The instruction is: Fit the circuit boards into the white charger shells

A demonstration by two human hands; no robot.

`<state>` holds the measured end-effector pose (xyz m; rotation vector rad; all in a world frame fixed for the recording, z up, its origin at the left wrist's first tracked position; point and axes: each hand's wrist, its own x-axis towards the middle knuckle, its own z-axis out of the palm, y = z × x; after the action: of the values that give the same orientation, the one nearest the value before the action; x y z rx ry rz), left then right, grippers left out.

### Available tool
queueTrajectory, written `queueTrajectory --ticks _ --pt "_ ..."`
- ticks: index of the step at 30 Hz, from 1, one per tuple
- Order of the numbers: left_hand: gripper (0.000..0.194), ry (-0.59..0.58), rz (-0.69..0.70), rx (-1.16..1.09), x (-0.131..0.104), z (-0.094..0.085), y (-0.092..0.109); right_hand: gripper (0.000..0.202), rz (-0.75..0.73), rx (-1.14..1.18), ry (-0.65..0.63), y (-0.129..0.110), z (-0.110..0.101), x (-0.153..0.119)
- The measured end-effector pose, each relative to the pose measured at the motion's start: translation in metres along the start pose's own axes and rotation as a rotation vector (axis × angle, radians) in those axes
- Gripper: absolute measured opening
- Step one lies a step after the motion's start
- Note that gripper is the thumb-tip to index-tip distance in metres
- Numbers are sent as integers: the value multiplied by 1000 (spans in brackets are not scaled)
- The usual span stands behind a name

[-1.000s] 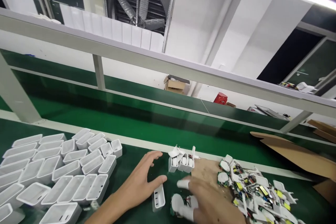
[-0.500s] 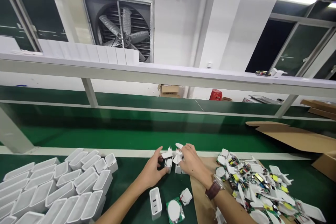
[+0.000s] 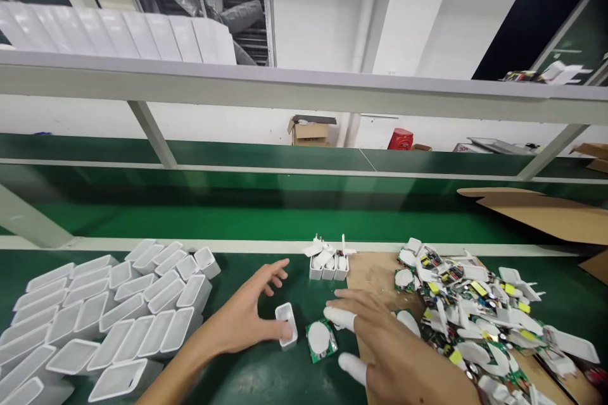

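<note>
My left hand (image 3: 247, 319) is open, fingers spread, with its thumb over a small white plastic housing (image 3: 286, 323) on the green bench. Whether the thumb touches the housing I cannot tell. My right hand (image 3: 380, 345) is also open, palm down, white covers on two fingertips, just right of a green circuit board (image 3: 321, 340) bearing a round white disc. A white part beside that board is mostly hidden by the fingers. Beyond both hands, a row of white housings (image 3: 327, 271) stands together, with white parts sticking out of their tops.
Many open white housings (image 3: 137, 334) stand grouped at left. A heap of circuit boards and white parts (image 3: 475, 310) lies on brown cardboard (image 3: 373, 272) at right. A shelf rail (image 3: 285, 85) crosses above the bench; a large cardboard sheet (image 3: 536, 212) lies behind the heap.
Both hands have left the row of filled housings and come nearer to me. The left has moved to the lone housing, the right beside the circuit board. The view has tilted down.
</note>
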<state>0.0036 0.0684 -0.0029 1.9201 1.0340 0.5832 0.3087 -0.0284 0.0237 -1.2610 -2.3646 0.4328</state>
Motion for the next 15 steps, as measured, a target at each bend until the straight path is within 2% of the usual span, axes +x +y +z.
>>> queueTrajectory --ticks 2,3,5,8,11,15 --pt "125 -104 -8 62 -13 4 -2 60 -27 -39 -73 -2 23 -1" --pt "129 -141 -23 85 -16 9 -4 56 -36 -53 -94 -2 33 2" --pt "120 -163 -68 124 -18 18 -9 42 -32 -50 -98 -1 45 12" --pt "101 -119 -75 129 -17 27 -16 25 37 17 -81 3 48 26" --pt "95 -77 -14 83 -19 29 -22 36 102 -42 -68 15 51 31" --pt "91 -33 14 65 -25 29 -28 44 188 -197 -3 28 69 21"
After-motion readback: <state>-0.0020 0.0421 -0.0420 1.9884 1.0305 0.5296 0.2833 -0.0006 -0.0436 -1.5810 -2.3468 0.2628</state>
